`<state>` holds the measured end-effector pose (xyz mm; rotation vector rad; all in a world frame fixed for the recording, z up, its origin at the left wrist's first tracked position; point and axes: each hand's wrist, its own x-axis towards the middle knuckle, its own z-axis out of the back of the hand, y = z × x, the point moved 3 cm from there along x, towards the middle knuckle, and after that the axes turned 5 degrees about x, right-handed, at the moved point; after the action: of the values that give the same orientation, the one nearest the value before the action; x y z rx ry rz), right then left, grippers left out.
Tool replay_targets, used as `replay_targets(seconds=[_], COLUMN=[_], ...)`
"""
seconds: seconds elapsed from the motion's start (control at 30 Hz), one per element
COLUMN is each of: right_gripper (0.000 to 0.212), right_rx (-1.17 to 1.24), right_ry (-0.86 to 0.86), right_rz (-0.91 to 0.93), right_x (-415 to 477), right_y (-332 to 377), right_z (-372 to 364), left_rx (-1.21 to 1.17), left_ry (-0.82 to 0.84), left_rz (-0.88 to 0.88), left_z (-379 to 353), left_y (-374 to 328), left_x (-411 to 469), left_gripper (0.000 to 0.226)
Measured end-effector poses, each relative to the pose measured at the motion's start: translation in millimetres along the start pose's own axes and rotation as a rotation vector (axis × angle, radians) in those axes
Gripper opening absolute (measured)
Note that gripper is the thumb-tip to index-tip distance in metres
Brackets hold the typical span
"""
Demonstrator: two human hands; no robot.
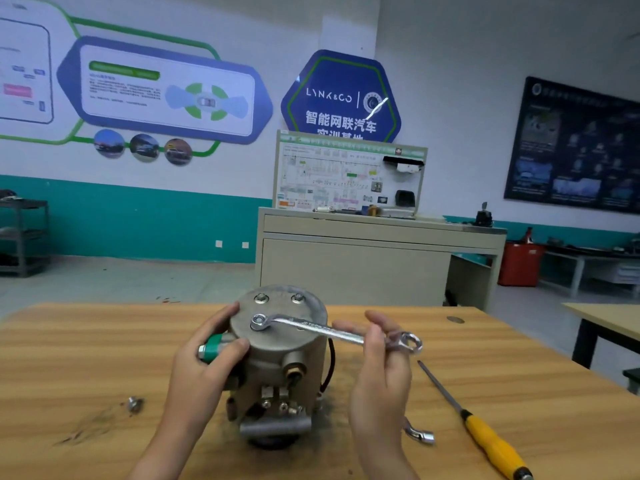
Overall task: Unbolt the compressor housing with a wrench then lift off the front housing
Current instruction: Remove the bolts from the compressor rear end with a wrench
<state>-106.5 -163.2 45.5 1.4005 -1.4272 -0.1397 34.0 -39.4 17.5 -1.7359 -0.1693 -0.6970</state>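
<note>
Head view: compressor (284, 348) stands on end on the bench (69, 358). My left hand (207, 358) grips its side at the green-capped port (213, 346). My right hand (381, 368) pinches the ring wrench (311, 328), seated on a top bolt (258, 320). Looks heavy, rigid, smooth: brace the body.

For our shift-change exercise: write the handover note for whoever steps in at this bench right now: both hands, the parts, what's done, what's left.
Left hand grips the compressor by its side, steadying it upright on the table.
Right hand holds the wrench, its ring on a top bolt.
Done: one loose bolt lies on the table.
Left: that top bolt, two more bolts at the far edge, then lifting off the housing.
</note>
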Motion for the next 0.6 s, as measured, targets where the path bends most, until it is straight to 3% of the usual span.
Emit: replay_targets(seconds=[0.07, 0.13, 0.27, 0.43, 0.5, 0.6], right_gripper=[0.024, 0.011, 0.028, 0.011, 0.018, 0.036], right_rx=[-0.037, -0.043, -0.303, -0.868, -1.134, -1.261], right_ry=[-0.042, 0.038, 0.246, 0.570, 0.687, 0.830], right_rz=[-0.163, -0.270, -0.399, -0.273, -0.116, 0.192], right_x=[31, 63, 118, 139, 127, 83], right_y=[-13, -28, -50, -53, -47, -32], right_z=[-4, -18, -65, -134, -156, -182], left_rx=[0.019, 0.034, 0.046, 0.084, 0.172, 0.249], left_ry=[-0.001, 0.007, 0.029, 0.062, 0.057, 0.019], left_rz=[-0.004, -0.003, -0.015, 0.005, -0.037, -0.117], left_z=[1, 0, -8, -20, -23, -24], left_y=[-2, -4, -8, -15, -16, -22], left_x=[0, 1, 2, 2, 1, -3], left_gripper=[0.047, 0.046, 0.045, 0.043, 0.043, 0.037])
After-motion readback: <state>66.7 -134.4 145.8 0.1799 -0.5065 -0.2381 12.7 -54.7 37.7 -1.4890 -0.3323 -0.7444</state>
